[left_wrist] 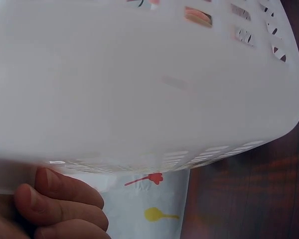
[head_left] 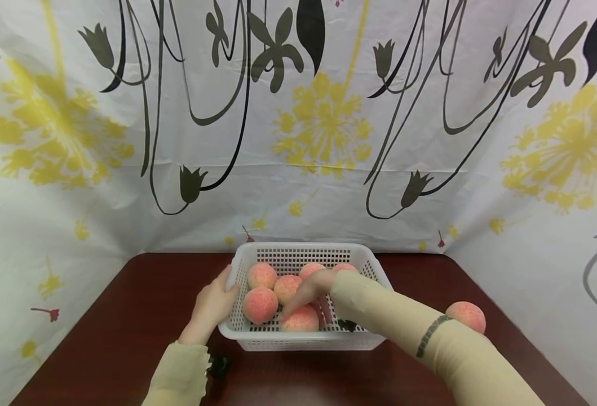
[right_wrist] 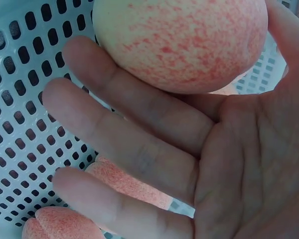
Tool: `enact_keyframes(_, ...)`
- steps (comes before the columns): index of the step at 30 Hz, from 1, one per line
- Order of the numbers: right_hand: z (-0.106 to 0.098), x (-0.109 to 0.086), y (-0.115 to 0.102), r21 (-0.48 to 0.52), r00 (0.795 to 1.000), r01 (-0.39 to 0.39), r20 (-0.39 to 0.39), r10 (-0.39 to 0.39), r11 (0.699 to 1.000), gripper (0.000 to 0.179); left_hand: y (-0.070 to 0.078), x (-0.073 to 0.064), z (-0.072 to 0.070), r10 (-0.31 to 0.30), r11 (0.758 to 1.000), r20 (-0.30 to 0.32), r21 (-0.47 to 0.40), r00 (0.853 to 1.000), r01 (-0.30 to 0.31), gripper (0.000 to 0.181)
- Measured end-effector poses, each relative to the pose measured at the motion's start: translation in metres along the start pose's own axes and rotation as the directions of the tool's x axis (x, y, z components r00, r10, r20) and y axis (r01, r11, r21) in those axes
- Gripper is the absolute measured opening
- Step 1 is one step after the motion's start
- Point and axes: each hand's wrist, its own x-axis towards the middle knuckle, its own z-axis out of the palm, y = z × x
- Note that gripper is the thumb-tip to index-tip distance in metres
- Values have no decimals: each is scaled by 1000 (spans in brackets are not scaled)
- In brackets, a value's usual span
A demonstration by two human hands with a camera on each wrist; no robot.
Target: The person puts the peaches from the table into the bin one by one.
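Note:
A white perforated plastic basket (head_left: pixel 305 337) stands on the table with several pink-and-yellow peaches (head_left: pixel 260 305) inside. My left hand (head_left: pixel 214 304) grips its left rim; in the left wrist view the curled fingers (left_wrist: pixel 65 201) sit beneath the edge of the basket wall (left_wrist: pixel 114 89). Reaching over the right side, my right hand (head_left: pixel 312 288) holds a peach (head_left: pixel 301 320) near the basket's front wall. Up close in the right wrist view, that peach (right_wrist: pixel 182 42) lies between the thumb and the fingers (right_wrist: pixel 139 149), the lower ones spread out. The sleeve hides part of the basket's right end.
Another peach (head_left: pixel 467 317) lies on the dark red-brown table (head_left: pixel 176 282) to the right, partly behind my right forearm. A patterned white curtain (head_left: pixel 323 214) hangs behind the table and along both sides. More peaches (right_wrist: pixel 134 184) show beneath my right hand.

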Motion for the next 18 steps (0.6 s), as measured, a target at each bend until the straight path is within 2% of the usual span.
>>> enact_keyframes(4, 0, 11, 0, 6, 999, 10, 53, -10, 1000, 58, 0, 2, 2, -7, 1000, -4, -9, 1000, 7, 61)
enact_keyframes(9, 2, 17, 2, 21, 998, -9, 60, 8, 1000, 62, 3, 4, 4, 1, 1000, 3, -17, 1000, -1, 61)
enact_keyframes(12, 3, 21, -2, 22, 998, 11, 69, -13, 1000, 64, 3, 2, 3, -11, 1000, -7, -16, 1000, 10, 61)
enact_keyframes(15, 5, 23, -8, 52, 996, 27, 81, -31, 998, 63, 2, 0, 1, -17, 1000, -16, -16, 1000, 16, 60)
enact_keyframes(18, 7, 24, -13, 122, 996, 30, 78, -40, 992, 60, 0, 0, 0, -10, 1000, -24, -23, 1000, 10, 60)
